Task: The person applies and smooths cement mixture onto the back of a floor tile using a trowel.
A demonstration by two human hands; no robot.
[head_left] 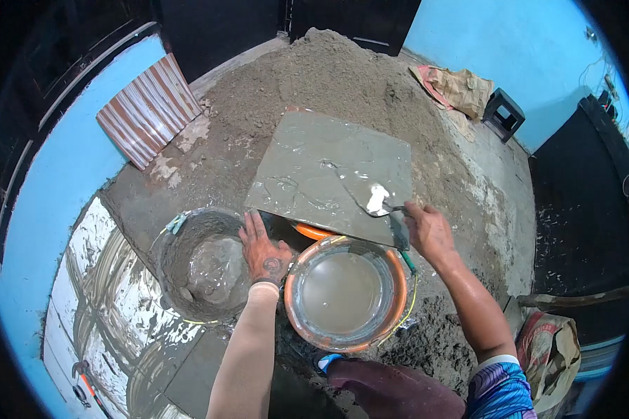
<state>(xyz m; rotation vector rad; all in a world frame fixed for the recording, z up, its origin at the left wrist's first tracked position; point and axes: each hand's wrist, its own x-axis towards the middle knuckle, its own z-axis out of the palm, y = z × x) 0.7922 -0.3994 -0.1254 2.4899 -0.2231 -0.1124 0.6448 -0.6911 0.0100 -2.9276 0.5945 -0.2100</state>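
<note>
My right hand (430, 230) grips the handle of a trowel (379, 199), its shiny blade lying on a large square tile (314, 164) coated with wet grey cement. Beneath the tile's near edge, part of an orange container (313, 232) shows. My left hand (265, 249) has its fingers stretched out, fingertips right at the tile's near-left corner. Left of that hand stands a dark bucket (164, 258) with thick wet mortar in it. An orange bucket (293, 311) of cloudy grey water stands in front of me, between my arms.
A sand heap (321, 63) rises behind the tile. Cement-smeared white tiles (84, 265) cover the floor at left, with pliers-like tools (84, 370) on them. A striped sheet (150, 112) leans on the wall. A paper sack (468, 94) and black stool (503, 115) sit back right.
</note>
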